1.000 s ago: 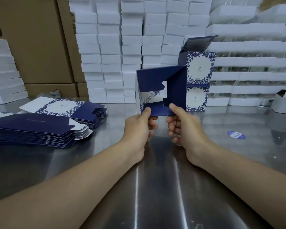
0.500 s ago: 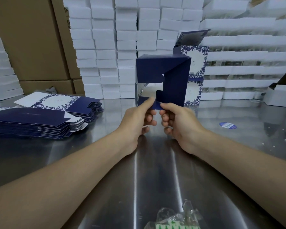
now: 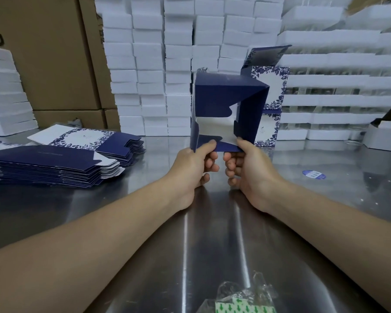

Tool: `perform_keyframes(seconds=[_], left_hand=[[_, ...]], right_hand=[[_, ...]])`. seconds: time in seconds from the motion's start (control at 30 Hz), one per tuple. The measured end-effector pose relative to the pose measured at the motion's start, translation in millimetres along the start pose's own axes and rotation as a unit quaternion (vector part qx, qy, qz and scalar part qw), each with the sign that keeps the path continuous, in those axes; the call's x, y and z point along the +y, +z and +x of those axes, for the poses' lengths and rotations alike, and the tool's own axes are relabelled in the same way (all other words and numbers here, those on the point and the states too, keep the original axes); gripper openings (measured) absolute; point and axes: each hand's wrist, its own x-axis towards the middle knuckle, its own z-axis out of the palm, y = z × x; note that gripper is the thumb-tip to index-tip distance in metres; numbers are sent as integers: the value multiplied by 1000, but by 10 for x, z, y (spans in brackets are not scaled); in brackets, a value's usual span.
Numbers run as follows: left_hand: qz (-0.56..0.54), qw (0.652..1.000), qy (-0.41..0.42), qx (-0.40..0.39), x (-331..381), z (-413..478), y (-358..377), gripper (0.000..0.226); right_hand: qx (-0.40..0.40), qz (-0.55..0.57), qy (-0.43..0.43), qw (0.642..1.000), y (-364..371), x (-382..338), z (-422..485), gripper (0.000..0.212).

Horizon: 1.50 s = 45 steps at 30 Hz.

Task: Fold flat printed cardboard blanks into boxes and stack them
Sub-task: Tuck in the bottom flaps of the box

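I count one half-folded box point(image 3: 215, 96) above mid-counter point(image 3: 212, 245), my left hand point(image 3: 191, 168) and right hand point(image 3: 248, 170) just beneath, each pinching its bottom flaps. Two blank stacks point(image 3: 50, 163) at the left edge, two finished boxes point(image 3: 271, 86) behind.

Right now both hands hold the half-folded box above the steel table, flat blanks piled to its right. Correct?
Not quite: the head view shows the flat blanks piled left of the half-folded box. The left hand and right hand do hold it above the steel table.

Stacked floral blue-and-white boxes point(image 3: 278, 86): partly hidden behind navy half-folded cardboard box point(image 3: 215, 96). Clear plastic bag point(image 3: 242, 294): cut by bottom edge.
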Motion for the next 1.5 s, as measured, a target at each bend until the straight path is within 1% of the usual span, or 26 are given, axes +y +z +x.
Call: perform_keyframes(seconds=[0.13, 0.23, 0.4, 0.57, 0.73, 0.8, 0.9, 1.03, 1.1, 1.2, 1.3, 1.4, 1.5], left_hand=[[-15, 1000, -10, 5, 4, 4, -14, 32], [-27, 999, -20, 8, 15, 6, -26, 33], [-22, 1000, -12, 8, 26, -43, -16, 38], [-38, 998, -14, 45, 62, -107, 29, 42], [-48, 996, -10, 68, 49, -157, 63, 37], [-46, 997, -6, 63, 46, -183, 76, 38], [-24, 998, 5, 52, 43, -200, 84, 38], [-5, 999, 6, 34, 36, -183, 95, 42], [-9, 999, 0, 37, 30, -166, 105, 47], [1, 999, 1, 40, 16, -154, 124, 45], [14, 999, 5, 38, 16, -144, 122, 42], [8, 999, 8, 36, 18, -140, 113, 43], [2, 999, 9, 34, 17, -135, 122, 47]], right_hand=[[-17, 11, 10, 1000, -21, -32, -1, 41], [-14, 15, 13, 1000, -22, -32, 0, 33], [1, -6, -4, 1000, -2, -1, -4, 31], [10, -5, -6, 1000, 14, -3, -23, 29], [7, 23, -2, 1000, 31, -2, -49, 30], [-14, 37, 3, 999, 38, 14, -69, 33], [-33, 21, 5, 999, 61, 20, -103, 35], [-3, 46, 9, 999, 46, 3, -103, 32], [8, 51, 5, 999, 39, -7, -97, 32], [19, 32, 5, 999, 18, -18, -92, 32], [8, 19, 10, 1000, -4, -41, -78, 32], [-24, 4, 20, 1000, 7, -39, -60, 39], [-32, -8, 22, 999, 20, -2, -23, 47]])
